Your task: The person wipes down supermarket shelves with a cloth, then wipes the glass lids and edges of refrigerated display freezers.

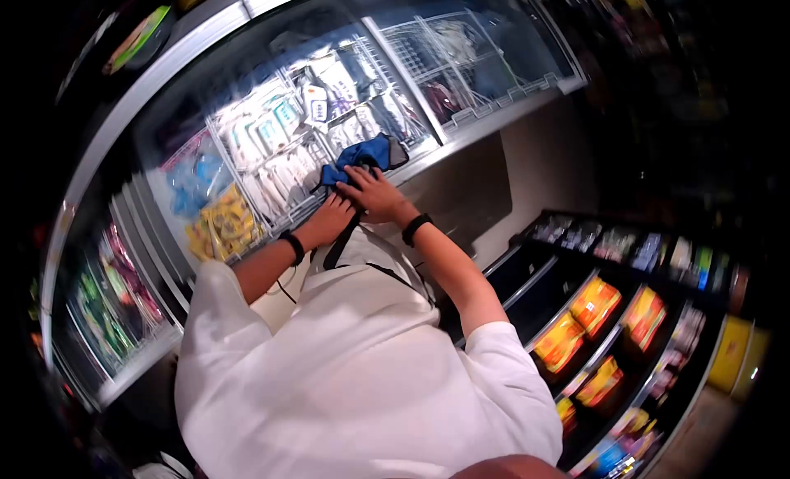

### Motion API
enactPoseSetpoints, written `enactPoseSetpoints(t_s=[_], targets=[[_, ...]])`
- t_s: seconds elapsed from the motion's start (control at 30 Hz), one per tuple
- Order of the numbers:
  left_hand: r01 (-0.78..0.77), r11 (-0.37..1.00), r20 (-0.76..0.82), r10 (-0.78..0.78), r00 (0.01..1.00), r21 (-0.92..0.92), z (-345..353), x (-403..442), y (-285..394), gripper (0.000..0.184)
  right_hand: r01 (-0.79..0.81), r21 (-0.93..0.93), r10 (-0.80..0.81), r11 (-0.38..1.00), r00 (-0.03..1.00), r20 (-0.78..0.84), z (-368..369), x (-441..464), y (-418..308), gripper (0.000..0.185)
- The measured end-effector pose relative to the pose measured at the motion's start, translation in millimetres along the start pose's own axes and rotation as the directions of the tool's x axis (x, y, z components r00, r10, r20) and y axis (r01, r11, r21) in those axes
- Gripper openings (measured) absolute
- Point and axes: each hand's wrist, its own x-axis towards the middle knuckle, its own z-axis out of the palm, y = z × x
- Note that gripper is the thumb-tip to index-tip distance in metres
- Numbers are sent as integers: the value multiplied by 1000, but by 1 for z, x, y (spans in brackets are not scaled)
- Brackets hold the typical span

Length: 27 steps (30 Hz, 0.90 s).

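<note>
A crumpled blue cloth item with black edging (pixel 374 152) lies over the front rim of a glass-topped chest freezer. My right hand (pixel 377 195) is on its near edge, with the fingers bent onto the fabric. Just beside it, my left hand (pixel 327 221) has its fingers closed at the lower left end of the cloth and a black strap. What exactly the left fingertips grip is partly hidden. The two hands almost touch in front of my white shirt (pixel 354 355). Both wrists carry a black band.
The freezer (pixel 461 133) holds wire baskets of white packets (pixel 267 129) under glass, with yellow packs (pixel 226 224) at left. More packages stand behind glass at far left. To the right, a dark shelf rack (pixel 535 273) bears orange packs (pixel 594 304) and other goods.
</note>
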Motion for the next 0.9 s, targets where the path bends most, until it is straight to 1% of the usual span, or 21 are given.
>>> enactPoseSetpoints(t_s=[0.03,0.07,0.13,0.17,0.2,0.23,0.27,0.37,0.4,0.43,0.47,0.5,0.53,0.57,0.6,0.67,0.73,0.8,0.83,0.87,0.9], targets=[[2,999,-31,-4,999,-41,0,12,1,36,15,37,-19,999,996,92,-12,3,13,91],[32,998,-24,-33,999,-48,-4,22,4,34,5,83,-14,997,994,111,-8,6,27,100],[58,994,-142,-70,987,-88,15,52,9,34,36,11,-38,999,988,152,-21,8,54,98],[66,994,-176,-81,981,-91,19,68,11,34,43,-50,-35,998,989,144,-23,8,67,98],[63,994,-204,-80,976,-89,16,87,13,34,36,-66,-27,997,992,122,-27,5,80,97],[87,990,-112,-100,989,-109,17,105,16,36,28,-83,-20,996,995,100,-30,3,95,95],[89,994,-104,-95,990,-60,20,122,19,35,34,-135,-18,990,993,116,-35,2,108,93],[126,990,-90,-131,987,-63,17,168,28,31,82,-173,-60,982,990,130,-44,-4,149,91],[185,976,5,-186,983,-112,21,183,29,27,121,-193,-95,974,985,141,-51,-3,158,86],[250,956,104,-236,966,-155,26,195,34,24,165,-190,-130,968,975,181,-56,-1,168,94],[252,959,-32,-258,966,-128,31,204,38,21,206,-188,-164,960,963,216,-58,3,178,102],[295,946,-42,-303,952,-135,20,214,38,21,280,-188,-260,941,957,126,-48,6,194,101],[338,928,-48,-349,936,-155,17,223,46,20,341,-153,-324,928,938,123,-55,9,202,104],[413,887,52,-412,910,-208,12,230,48,18,368,-130,-342,921,921,186,-60,9,206,104],[430,882,61,-426,903,-192,13,236,47,18,398,-112,-363,911,900,240,-68,13,209,104],[477,828,-15,-503,864,-295,14,236,54,15,436,-145,-395,888,886,244,-69,12,209,102],[527,809,-21,-550,835,-261,15,239,65,16,439,-106,-404,892,881,246,-71,10,209,97],[578,779,-224,-624,748,-243,17,246,80,19,468,-98,-435,878,867,242,-72,5,211,89],[642,743,-204,-669,715,-187,25,253,91,25,485,-115,-449,867,860,244,-69,0,212,83],[665,721,-131,-691,711,-194,23,255,97,29,509,-141,-470,849,850,238,-64,-5,214,77],[681,712,-163,-702,693,-169,29,258,99,32,505,-132,-470,853,854,223,-61,-10,216,66]])
